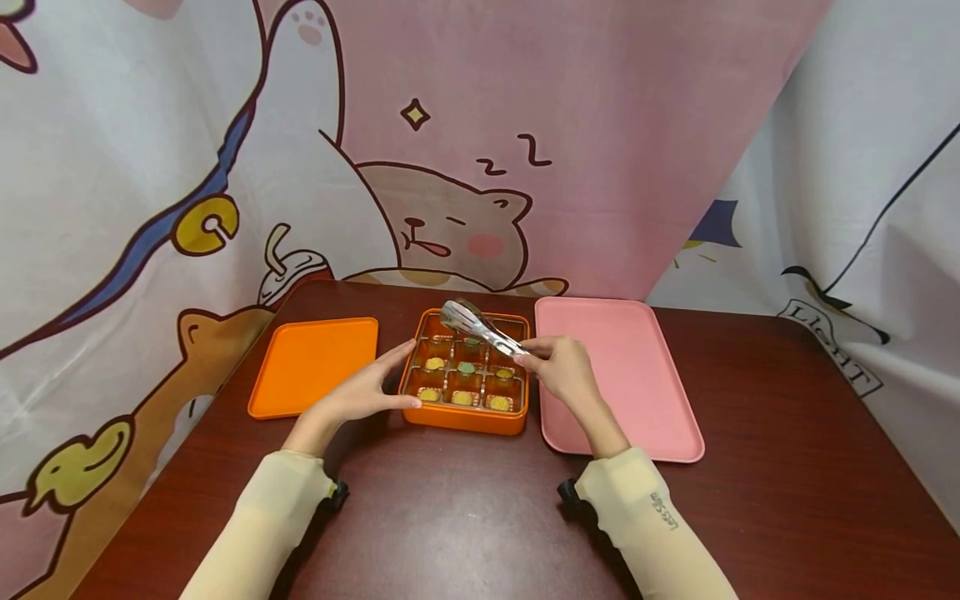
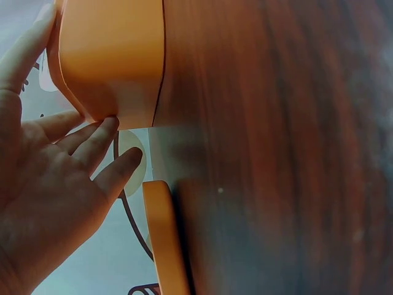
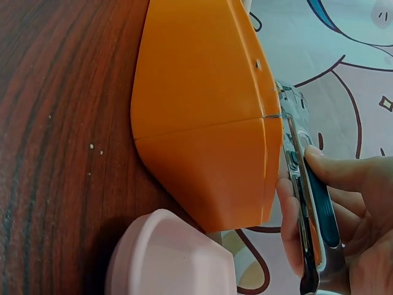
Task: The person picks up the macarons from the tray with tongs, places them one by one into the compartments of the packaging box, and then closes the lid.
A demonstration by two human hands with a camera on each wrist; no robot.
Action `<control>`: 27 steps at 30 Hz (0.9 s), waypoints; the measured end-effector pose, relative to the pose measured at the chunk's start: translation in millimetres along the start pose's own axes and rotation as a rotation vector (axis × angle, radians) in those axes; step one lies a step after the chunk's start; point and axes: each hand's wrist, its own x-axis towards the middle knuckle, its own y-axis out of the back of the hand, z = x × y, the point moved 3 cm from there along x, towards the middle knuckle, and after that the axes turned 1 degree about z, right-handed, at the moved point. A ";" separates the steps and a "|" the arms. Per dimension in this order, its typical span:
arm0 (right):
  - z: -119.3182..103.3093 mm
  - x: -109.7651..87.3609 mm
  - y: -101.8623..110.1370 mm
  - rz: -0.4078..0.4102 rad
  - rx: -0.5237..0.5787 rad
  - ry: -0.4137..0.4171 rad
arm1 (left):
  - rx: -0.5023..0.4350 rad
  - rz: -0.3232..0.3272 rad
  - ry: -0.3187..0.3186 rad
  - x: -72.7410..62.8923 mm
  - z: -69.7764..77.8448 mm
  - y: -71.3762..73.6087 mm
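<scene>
An orange box [image 1: 465, 419] with a clear divided insert stands on the table, with small round yellow pieces [image 1: 499, 403] and green pieces [image 1: 466, 367] in several compartments. My left hand [image 1: 367, 388] steadies its left side, fingers spread and fairly straight; in the left wrist view the fingertips [image 2: 109, 123] touch the box's edge. Metal tongs [image 1: 487, 332] are pinched between thumb and fingers of my right hand [image 1: 564, 367], at the box's right rim. Their tips reach over the back-left compartments; I cannot tell whether they grip a piece.
An orange lid-like tray [image 1: 315, 367] lies left of the box. To the right, close beside the box, is a pink tray [image 1: 618, 379]. All stand on a dark wooden table [image 1: 450, 517], with a printed cartoon curtain [image 1: 600, 150] hanging behind and along the sides.
</scene>
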 end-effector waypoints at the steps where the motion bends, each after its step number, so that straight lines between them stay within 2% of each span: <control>1: -0.4 0.5 -0.4 -0.002 -0.001 -0.003 | 0.000 -0.001 0.000 -0.1 0.0 0.1; 9: -4.9 1.2 -1.5 -0.030 -0.048 0.018 | 0.000 -0.004 -0.002 -0.7 0.7 0.5; 16: -0.5 -0.7 -0.2 -0.041 -0.010 -0.006 | 0.009 0.003 -0.003 0.5 0.9 -0.3; 22: 4.8 -3.6 6.5 -0.016 -0.008 0.020 | 0.001 0.000 0.003 0.4 0.4 -1.1; 27: 11.6 -7.9 15.4 -0.009 0.048 0.034 | -0.005 0.002 0.004 -0.2 -0.3 -1.1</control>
